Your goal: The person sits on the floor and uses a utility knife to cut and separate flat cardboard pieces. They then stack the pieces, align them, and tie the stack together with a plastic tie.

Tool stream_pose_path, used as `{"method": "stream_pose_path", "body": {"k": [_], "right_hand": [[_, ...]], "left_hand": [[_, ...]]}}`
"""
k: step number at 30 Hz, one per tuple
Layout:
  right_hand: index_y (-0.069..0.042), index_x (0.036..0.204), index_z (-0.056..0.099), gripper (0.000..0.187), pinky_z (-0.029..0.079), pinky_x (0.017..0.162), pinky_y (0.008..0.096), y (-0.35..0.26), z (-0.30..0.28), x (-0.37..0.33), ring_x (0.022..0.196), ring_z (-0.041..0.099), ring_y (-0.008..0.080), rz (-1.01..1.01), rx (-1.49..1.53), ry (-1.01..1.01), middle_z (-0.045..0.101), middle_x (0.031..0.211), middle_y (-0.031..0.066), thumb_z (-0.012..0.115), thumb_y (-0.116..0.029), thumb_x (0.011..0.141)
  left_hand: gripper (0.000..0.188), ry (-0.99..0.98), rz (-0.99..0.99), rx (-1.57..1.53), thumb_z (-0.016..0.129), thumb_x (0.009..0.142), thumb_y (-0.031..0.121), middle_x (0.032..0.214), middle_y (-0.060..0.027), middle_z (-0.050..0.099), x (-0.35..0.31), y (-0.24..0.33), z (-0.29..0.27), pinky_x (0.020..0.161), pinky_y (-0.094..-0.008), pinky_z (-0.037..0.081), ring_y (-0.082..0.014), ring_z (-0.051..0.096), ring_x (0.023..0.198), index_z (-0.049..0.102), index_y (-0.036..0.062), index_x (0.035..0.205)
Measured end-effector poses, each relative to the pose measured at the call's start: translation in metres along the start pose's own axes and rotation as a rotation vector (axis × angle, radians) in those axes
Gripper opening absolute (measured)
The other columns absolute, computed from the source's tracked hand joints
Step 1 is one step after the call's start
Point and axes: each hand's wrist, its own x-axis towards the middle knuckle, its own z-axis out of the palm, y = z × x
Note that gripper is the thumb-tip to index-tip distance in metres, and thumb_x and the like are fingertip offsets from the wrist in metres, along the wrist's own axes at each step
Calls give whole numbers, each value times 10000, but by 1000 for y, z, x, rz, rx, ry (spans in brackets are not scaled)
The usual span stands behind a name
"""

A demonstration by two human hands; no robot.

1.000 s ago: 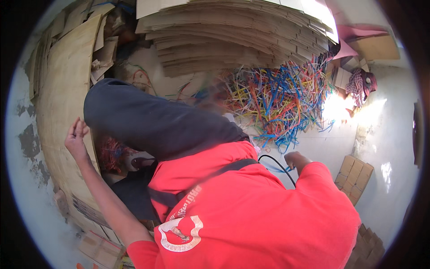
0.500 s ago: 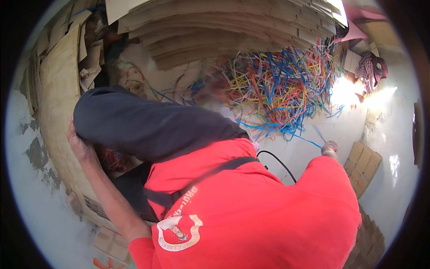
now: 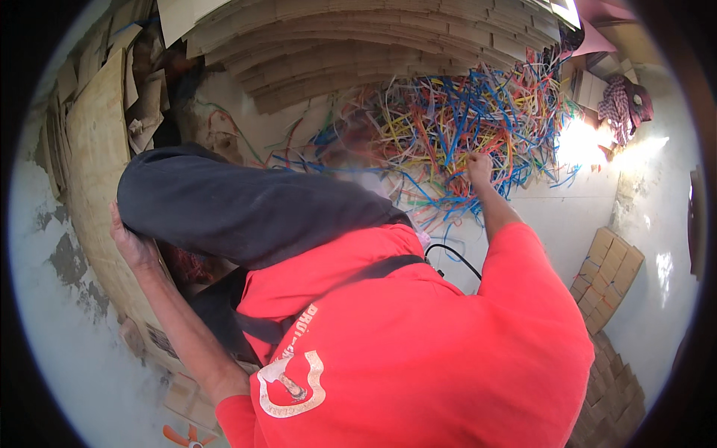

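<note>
Evidently, right hand [image 3: 479, 168]: at the near side of the strap heap [image 3: 515, 123], arm outstretched to reach it; fingers curled inward, cannot tell whether a strap is caught in them
Heap: loose blue, red, yellow and white tangle, on the floor [image 3: 541, 224] near the cardboard stack [image 3: 373, 37]
Left hand [image 3: 133, 246]: beside the raised knee [image 3: 146, 194], fingers loosely extended, nothing seen in them; perhaps steadying the bent leg
Stack: sheets lie flat in layers, probably for stability
</note>
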Motion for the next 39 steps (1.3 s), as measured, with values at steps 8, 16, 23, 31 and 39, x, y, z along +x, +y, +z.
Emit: {"method": "stream_pose_path", "body": {"k": [8, 16, 23, 31, 39], "right_hand": [[-70, 972, 746, 166, 537, 527, 352, -46, 62, 39, 470, 631, 189, 203, 331, 83, 681, 654, 111, 625, -104, 864], [-68, 1034, 726, 233, 524, 524, 340, -30, 70, 81, 485, 641, 206, 307, 245, -12, 671, 641, 117, 635, -214, 876], [-4, 890, 708, 188, 488, 453, 370, -65, 62, 60, 464, 622, 249, 401, 48, 355, 665, 703, 175, 652, -181, 860], [-37, 1157, 609, 290, 513, 545, 424, -30, 19, 100, 743, 668, 366, 847, 1131, 471, 647, 854, 206, 507, -13, 887], [-26, 1330, 450, 488, 505, 531, 384, -32, 3, 134, 735, 651, 335, 679, 1512, 204, 629, 918, 204, 563, 74, 866]], "left_hand": [[411, 36, -27, -76, 458, 1010, 333, 1173, -133, 628, 1, -1, 1, 981, -374, 447, -225, 592, 1077, 590, -32, 1148], [445, 42, -45, -155, 465, 998, 354, 1206, -150, 614, 1, -5, 0, 990, -392, 442, -252, 583, 1107, 572, -33, 1189], [494, 33, -60, -120, 459, 991, 386, 1231, -156, 602, -4, -3, -5, 1004, -393, 430, -259, 576, 1124, 556, -42, 1219], [492, 24, -68, -126, 450, 994, 382, 1227, -161, 605, -3, -1, 1, 994, -399, 441, -265, 583, 1115, 556, -41, 1222], [464, 64, -64, -110, 448, 998, 354, 1191, -155, 625, -5, 0, 10, 969, -394, 463, -264, 602, 1077, 570, -46, 1198]]}}
